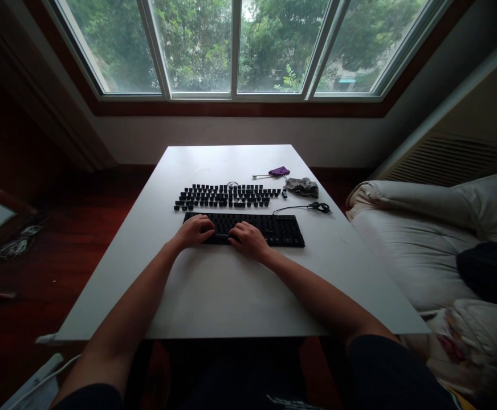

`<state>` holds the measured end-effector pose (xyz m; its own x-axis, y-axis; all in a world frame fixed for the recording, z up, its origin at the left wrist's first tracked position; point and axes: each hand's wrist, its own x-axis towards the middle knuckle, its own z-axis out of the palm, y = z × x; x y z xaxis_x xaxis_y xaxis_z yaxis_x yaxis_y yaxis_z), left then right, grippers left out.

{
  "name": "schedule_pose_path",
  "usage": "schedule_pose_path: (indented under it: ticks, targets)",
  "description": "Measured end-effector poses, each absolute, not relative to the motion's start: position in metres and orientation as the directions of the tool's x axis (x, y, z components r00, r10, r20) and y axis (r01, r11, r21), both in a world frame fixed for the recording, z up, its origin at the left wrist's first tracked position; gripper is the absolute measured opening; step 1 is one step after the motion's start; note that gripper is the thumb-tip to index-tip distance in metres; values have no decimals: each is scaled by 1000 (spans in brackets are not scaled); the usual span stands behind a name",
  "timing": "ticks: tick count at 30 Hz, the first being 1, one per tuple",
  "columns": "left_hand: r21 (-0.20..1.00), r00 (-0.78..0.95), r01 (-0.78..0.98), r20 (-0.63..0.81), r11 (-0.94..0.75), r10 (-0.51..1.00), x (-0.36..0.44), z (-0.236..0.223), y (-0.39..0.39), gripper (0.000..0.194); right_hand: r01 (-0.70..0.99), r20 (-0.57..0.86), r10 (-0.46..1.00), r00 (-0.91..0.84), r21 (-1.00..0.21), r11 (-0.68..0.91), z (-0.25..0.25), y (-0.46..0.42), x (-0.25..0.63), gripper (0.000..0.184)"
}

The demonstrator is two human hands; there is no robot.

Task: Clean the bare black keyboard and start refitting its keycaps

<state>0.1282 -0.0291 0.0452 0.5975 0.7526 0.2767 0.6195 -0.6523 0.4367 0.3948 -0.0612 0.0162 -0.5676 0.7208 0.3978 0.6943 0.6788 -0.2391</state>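
Note:
A black keyboard (283, 232) lies on the white table in front of me, partly covered by my hands. My left hand (194, 230) rests over its left part, fingers curled and thumb drawn in. Toward the middle of the keyboard, my right hand (248, 238) is bent the same way. Between my fingertips shows a dark long key, the space bar (221, 236), at the front row; each hand grips one end. Shadow hides the exact finger contact. Just behind the keyboard stand rows of loose black keycaps (218, 196).
A coiled black cable (319, 207) lies right of the keycaps, near a grey cloth (302, 187). Farther back are a purple cloth (279, 171) and a thin white stick (262, 176). The white table (214, 307) reaches toward the window; a pale sofa (406, 250) stands at right.

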Motion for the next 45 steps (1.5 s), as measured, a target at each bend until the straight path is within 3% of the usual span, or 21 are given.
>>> schedule_pose_path:
  ticks: [13,21,45]
  targets:
    - [396,699,530,296,-750,651,151,51,1,18,677,424,691,-586,-212,704,14,-62,396,14]
    - [406,631,564,349,-719,693,116,39,-28,18,675,417,701,-579,-237,698,12,-61,395,15]
    - [454,630,584,270,-673,728,98,31,-25,17,669,427,736,-525,-326,667,9,-58,391,19]
